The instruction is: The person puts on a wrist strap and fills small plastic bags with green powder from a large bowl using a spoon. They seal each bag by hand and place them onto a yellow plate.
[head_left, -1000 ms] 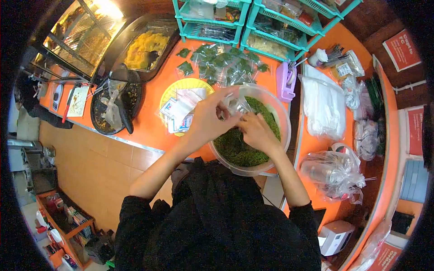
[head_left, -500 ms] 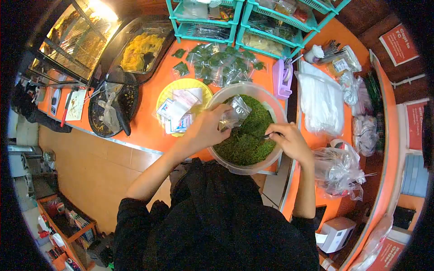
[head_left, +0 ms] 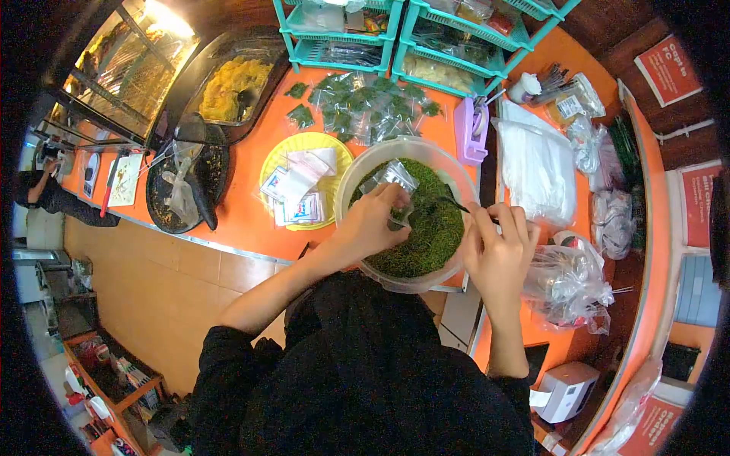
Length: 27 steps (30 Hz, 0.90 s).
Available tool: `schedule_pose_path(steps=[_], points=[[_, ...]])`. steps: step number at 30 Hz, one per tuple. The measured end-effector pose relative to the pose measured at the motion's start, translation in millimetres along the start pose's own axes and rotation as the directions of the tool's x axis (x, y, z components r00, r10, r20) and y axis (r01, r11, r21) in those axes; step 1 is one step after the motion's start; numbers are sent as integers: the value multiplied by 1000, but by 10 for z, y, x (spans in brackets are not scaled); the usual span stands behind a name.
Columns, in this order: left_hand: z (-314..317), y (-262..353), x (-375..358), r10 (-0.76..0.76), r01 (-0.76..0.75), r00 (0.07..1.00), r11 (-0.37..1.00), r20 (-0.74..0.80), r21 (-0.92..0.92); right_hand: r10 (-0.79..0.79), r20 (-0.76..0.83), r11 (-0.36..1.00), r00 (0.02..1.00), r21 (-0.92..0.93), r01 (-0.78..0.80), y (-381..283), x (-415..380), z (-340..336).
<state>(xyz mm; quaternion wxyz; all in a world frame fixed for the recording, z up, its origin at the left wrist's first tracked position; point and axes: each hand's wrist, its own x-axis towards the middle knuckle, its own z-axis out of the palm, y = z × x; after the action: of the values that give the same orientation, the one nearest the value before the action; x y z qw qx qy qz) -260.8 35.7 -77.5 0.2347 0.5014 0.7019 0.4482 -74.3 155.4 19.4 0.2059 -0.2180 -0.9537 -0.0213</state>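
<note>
A round translucent tub [head_left: 405, 284] of chopped green herbs [head_left: 420, 242] stands at the counter's front edge. Over its left part, my left hand [head_left: 378, 220] is closed on a small clear plastic bag [head_left: 394, 177]. My right hand [head_left: 499, 242], at the tub's right rim, grips a dark spoon [head_left: 454, 204] whose far end reaches over the herbs. Left of the tub, a yellow round tray [head_left: 334, 182] bears small printed packets [head_left: 299, 209]. Behind the tub lie several clear bags of green leaves [head_left: 369, 106].
A dark mortar [head_left: 163, 205] and a tray of yellow food [head_left: 232, 87] are on the left. Teal racks [head_left: 338, 52] stand behind. A purple tape dispenser [head_left: 472, 133] and plastic bags [head_left: 536, 163] lie right. At far left is another person [head_left: 65, 201].
My right hand has moved right and slightly down, drawing the spoon toward the tub's right rim. My left hand and the small bag have shifted slightly. The other person at far left shows more.
</note>
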Motion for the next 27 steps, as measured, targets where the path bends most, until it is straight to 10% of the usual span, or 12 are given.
schedule_pose_path(steps=[13,17,19,27], points=[[-180,165,-39,-82,75,996,759,19,-647,213,-94,758,973,644,-104,-222,54,587],[-136,232,-41,-115,44,990,817,-88,-575,190,5,696,982,705,-138,-249,67,628],[-150,336,-62,65,-115,971,971,-232,-209,220,-2,690,975,707,-154,-289,66,658],[11,285,-88,150,-200,904,976,-400,-88,176,-11,673,984,731,-112,-415,148,674]])
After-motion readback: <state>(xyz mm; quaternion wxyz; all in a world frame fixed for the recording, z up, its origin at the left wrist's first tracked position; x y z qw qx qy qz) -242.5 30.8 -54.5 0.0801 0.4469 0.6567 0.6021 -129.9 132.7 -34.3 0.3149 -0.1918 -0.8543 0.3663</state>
